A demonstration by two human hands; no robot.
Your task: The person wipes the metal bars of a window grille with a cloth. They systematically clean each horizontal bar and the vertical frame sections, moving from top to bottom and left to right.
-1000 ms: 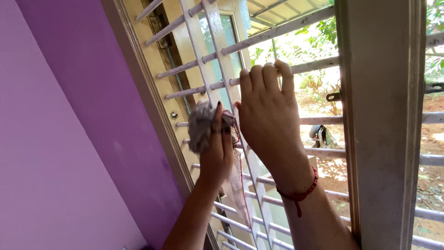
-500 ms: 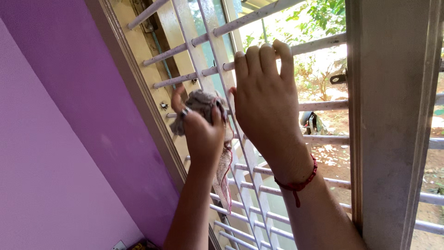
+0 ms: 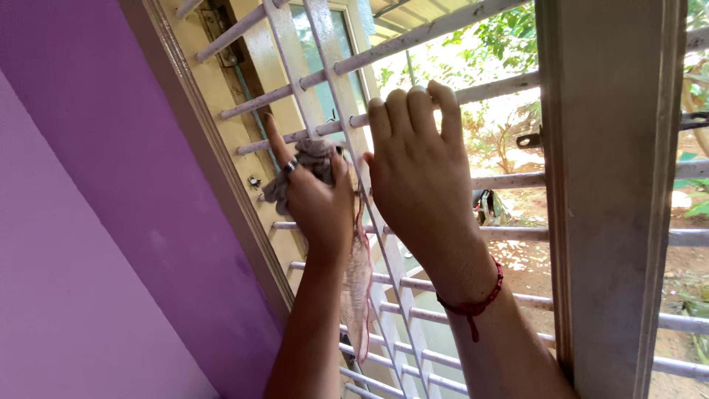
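Observation:
My left hand [image 3: 316,198] grips a crumpled grey-pink cloth [image 3: 360,284] and presses it against a horizontal bar of the white window grille [image 3: 288,95], near its left side. The index finger points up along the bar, and a ring shows on one finger. The cloth's loose end hangs down past my wrist. My right hand [image 3: 418,174] is beside it, fingers hooked over a higher grille bar [image 3: 495,89]. A red thread bracelet [image 3: 473,301] sits on that wrist.
A purple wall [image 3: 96,222] fills the left. A wide pale window frame post [image 3: 609,192] stands at the right. An open glass shutter [image 3: 325,66] lies beyond the grille. Outside are green trees [image 3: 509,37] and red-brown ground [image 3: 687,266].
My left hand has turned and moved up-left with the cloth along the grille bars, its back now facing me. The right hand keeps its hold on the bar. The view has shifted slightly.

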